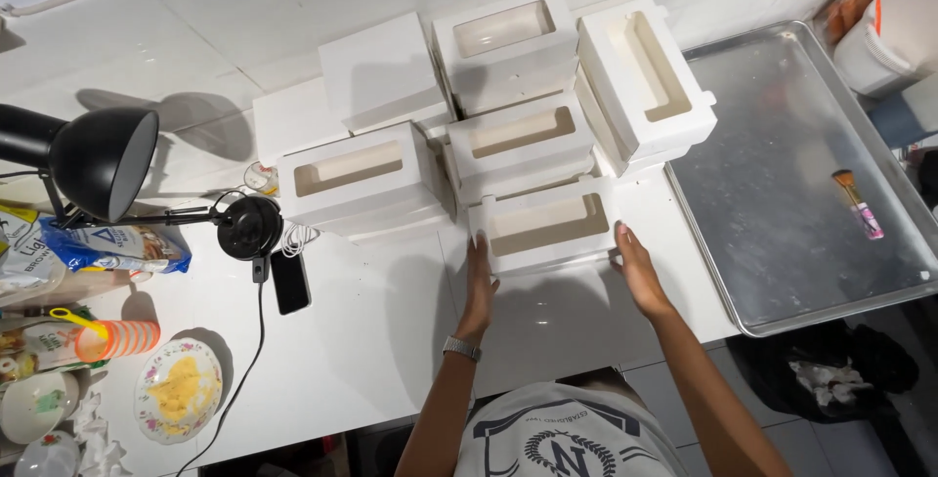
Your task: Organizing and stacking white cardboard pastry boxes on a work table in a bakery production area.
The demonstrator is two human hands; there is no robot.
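Note:
A white cardboard box with a clear window (543, 226) lies on the white table (371, 340) nearest me. My left hand (480, 281) presses flat against its left end, a watch on that wrist. My right hand (637, 270) holds its right end. Behind it stand several more white window boxes (508, 135), stacked and leaning together; one box (645, 76) at the right is tilted on its side.
A large metal baking tray (782, 203) with a small brush (858, 203) lies to the right. A black desk lamp (103, 159), a phone (289, 280) on a cable, snack bags, an orange cup (117, 338) and a plate (178, 389) sit at the left.

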